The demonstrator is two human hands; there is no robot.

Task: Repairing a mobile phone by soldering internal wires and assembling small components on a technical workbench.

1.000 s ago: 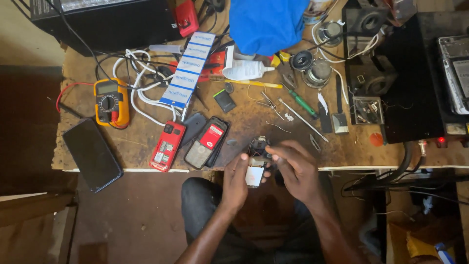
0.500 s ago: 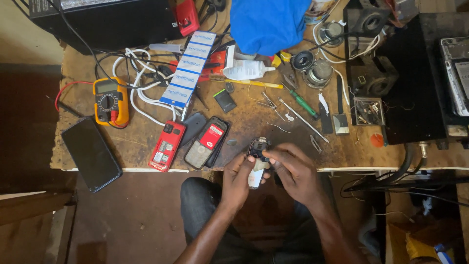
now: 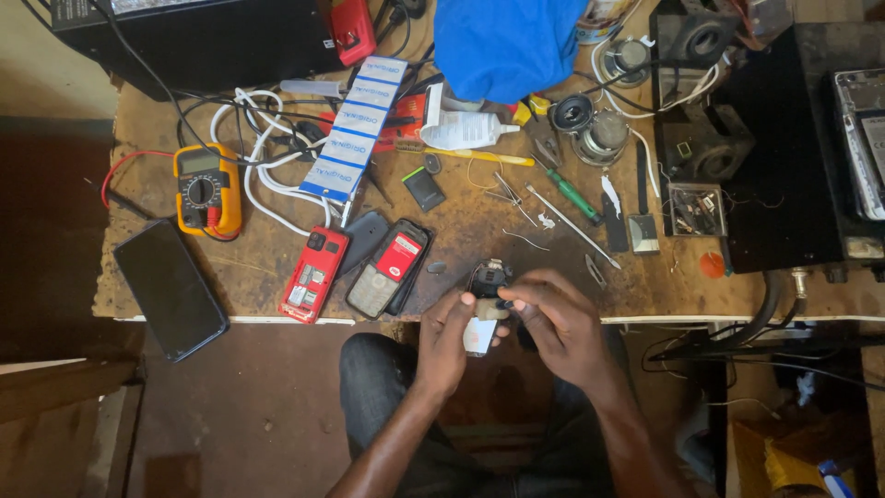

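1. While both hands meet just off the near edge of the bench (image 3: 645,304), a small phone (image 3: 483,318) sits between them, its long axis running away from the person, pale lower end toward the lap and dark upper end over the bench edge.
2. Left hand (image 3: 442,346) is closed round the phone's lower half from the left, thumb lying up its side, so it carries the weight.
3. Right hand (image 3: 558,323) comes in from the right, its fingertips (image 3: 510,300) pinched together on the phone's upper part; whether they hold a small piece there I cannot tell.
4. Of the two, the right hand lies nearer the dark upper end, the left nearer the pale lower end.
5. Just beyond the left hand, on the bench, lie a dark phone with a red label (image 3: 387,269) and a red phone (image 3: 313,274), side by side.
6. Farther out to the left sit a yellow meter (image 3: 206,189) and a black slab phone (image 3: 170,289) that overhangs the edge.
7. Beyond the right hand lie a green screwdriver (image 3: 572,195), a thin metal rod (image 3: 572,226) and loose wire bits.
8. Far beyond both hands a blue cloth (image 3: 502,46) rests at the back.
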